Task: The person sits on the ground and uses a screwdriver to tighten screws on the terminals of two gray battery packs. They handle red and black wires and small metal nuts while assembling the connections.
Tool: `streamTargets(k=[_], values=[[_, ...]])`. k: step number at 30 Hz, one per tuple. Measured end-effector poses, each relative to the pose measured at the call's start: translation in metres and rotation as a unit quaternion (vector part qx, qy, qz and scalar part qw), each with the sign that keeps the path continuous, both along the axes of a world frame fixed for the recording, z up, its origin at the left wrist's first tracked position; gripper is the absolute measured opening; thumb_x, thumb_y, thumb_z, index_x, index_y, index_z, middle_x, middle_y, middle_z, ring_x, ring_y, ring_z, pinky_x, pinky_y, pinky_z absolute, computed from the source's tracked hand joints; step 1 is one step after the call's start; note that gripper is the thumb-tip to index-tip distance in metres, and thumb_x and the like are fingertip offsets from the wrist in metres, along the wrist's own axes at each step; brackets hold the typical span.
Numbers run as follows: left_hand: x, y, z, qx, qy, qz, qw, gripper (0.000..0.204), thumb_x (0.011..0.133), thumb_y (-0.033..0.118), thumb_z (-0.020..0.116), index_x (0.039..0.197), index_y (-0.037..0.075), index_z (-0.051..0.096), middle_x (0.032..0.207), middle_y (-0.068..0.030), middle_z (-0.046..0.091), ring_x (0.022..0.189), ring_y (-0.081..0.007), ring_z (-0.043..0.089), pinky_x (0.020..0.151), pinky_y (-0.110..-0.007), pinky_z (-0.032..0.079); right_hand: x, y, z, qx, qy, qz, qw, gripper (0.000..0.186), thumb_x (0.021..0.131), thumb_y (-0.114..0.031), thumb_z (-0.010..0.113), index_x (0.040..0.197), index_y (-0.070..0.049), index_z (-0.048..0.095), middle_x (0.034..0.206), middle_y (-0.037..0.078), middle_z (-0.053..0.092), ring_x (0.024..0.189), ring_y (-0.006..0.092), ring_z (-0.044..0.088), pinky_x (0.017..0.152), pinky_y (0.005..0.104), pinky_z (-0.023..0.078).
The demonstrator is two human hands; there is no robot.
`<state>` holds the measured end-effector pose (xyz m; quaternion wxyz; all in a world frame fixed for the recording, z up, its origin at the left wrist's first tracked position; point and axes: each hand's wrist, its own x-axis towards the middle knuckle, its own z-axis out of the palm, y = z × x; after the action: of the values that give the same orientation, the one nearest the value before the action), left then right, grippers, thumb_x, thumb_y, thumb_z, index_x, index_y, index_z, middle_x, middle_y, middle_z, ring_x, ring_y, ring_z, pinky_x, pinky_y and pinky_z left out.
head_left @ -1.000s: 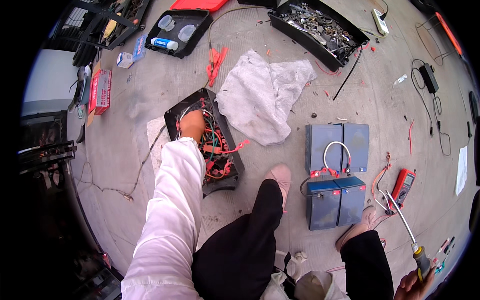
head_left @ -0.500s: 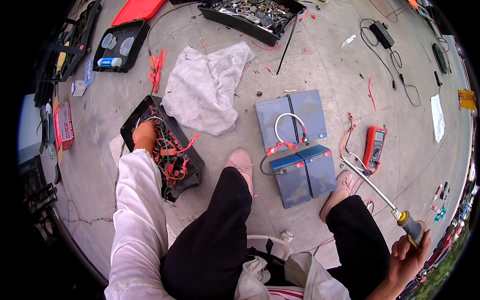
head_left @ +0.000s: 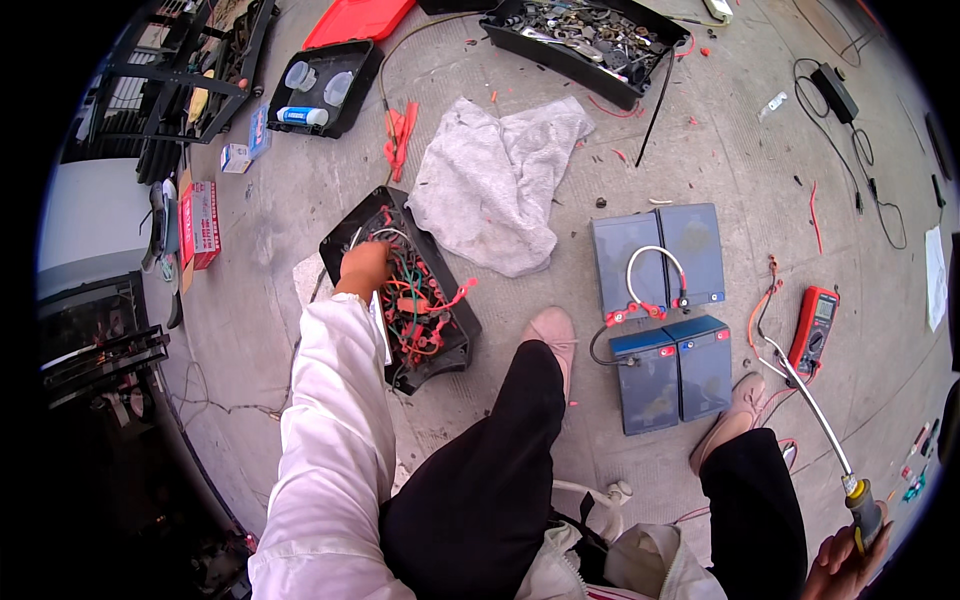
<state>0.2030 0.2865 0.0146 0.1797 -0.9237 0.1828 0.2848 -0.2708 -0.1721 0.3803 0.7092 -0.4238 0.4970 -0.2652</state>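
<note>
My left hand (head_left: pixel 365 265) reaches into an open black box (head_left: pixel 455 350) full of red, green, white and black wires (head_left: pixel 420 305), its fingers curled down among them; what they hold is hidden. My right hand (head_left: pixel 845 560) grips a long screwdriver (head_left: pixel 862 505) with a yellow and grey handle at the lower right. Its shaft points up toward loose leads (head_left: pixel 762 320) beside a red multimeter (head_left: pixel 808 330). Grey batteries (head_left: pixel 690 250) joined by short cables stand between my feet and that meter.
A pale cloth (head_left: pixel 490 190) lies above the box. Farther back are a tray of metal parts (head_left: pixel 580 40), a black case with cups (head_left: pixel 325 90), a power adapter (head_left: pixel 835 90) and a red carton (head_left: pixel 200 225). A dark metal rack (head_left: pixel 170 70) stands at the upper left.
The whole view has swung one way and back as the head moved. My left hand stays in the box, and my right hand still holds the screwdriver low at the right.
</note>
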Motion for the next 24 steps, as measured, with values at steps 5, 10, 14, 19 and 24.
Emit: streamTargets(k=[5,10,14,19,24], values=[[0.002,0.017,0.05,-0.133,-0.019,0.017,0.991,0.029,0.074,0.022,0.067,0.1,0.009,0.066,0.093,-0.0163,0.069,0.091,-0.036,0.065,0.077,-0.045,0.051,-0.013,-0.003,0.002,-0.003,-0.008,0.009,1.0,0.041,0.1,-0.036,0.046,0.1,0.005,0.052,0.063,0.004,0.036,0.054,0.0141,0.033,0.053,0.0305,0.029],[-0.012,0.016,0.094,-0.065,-0.119,0.009,0.991,0.028,0.08,0.019,0.063,0.106,0.009,0.063,0.09,-0.0162,0.07,0.085,-0.0339,0.067,0.074,-0.045,0.053,-0.027,-0.001,0.008,0.003,-0.057,0.034,0.998,0.043,0.1,-0.036,0.046,0.101,0.007,0.053,0.062,0.005,0.037,0.054,0.0144,0.033,0.053,0.031,0.029],[-0.029,0.014,0.12,0.024,-0.171,-0.074,0.982,0.022,0.085,0.016,0.058,0.106,0.008,0.058,0.084,-0.0132,0.07,0.077,-0.0302,0.069,0.065,-0.042,0.055,-0.043,0.004,0.015,0.008,-0.071,0.012,0.997,0.044,0.101,-0.037,0.045,0.1,0.006,0.054,0.063,0.005,0.038,0.056,0.0146,0.034,0.055,0.0309,0.03],[-0.039,0.041,0.152,0.068,-0.184,-0.256,0.947,0.024,0.087,0.013,0.054,0.11,0.007,0.055,0.079,-0.0084,0.069,0.072,-0.0261,0.069,0.06,-0.038,0.055,-0.069,0.009,0.007,-0.062,-0.053,-0.042,0.996,0.044,0.102,-0.038,0.043,0.119,0.003,0.051,0.062,0.003,0.043,0.048,0.0084,0.033,0.047,0.0242,0.028],[-0.054,0.039,0.223,0.084,-0.148,-0.354,0.92,0.025,0.088,0.015,0.053,0.112,0.007,0.055,0.078,-0.0059,0.068,0.071,-0.0244,0.068,0.058,-0.038,0.054,-0.075,0.02,0.014,-0.099,-0.043,-0.091,0.99,0.041,0.103,-0.034,0.042,0.124,0.0,0.051,0.062,0.0,0.042,0.045,0.0054,0.032,0.044,0.0212,0.027]])
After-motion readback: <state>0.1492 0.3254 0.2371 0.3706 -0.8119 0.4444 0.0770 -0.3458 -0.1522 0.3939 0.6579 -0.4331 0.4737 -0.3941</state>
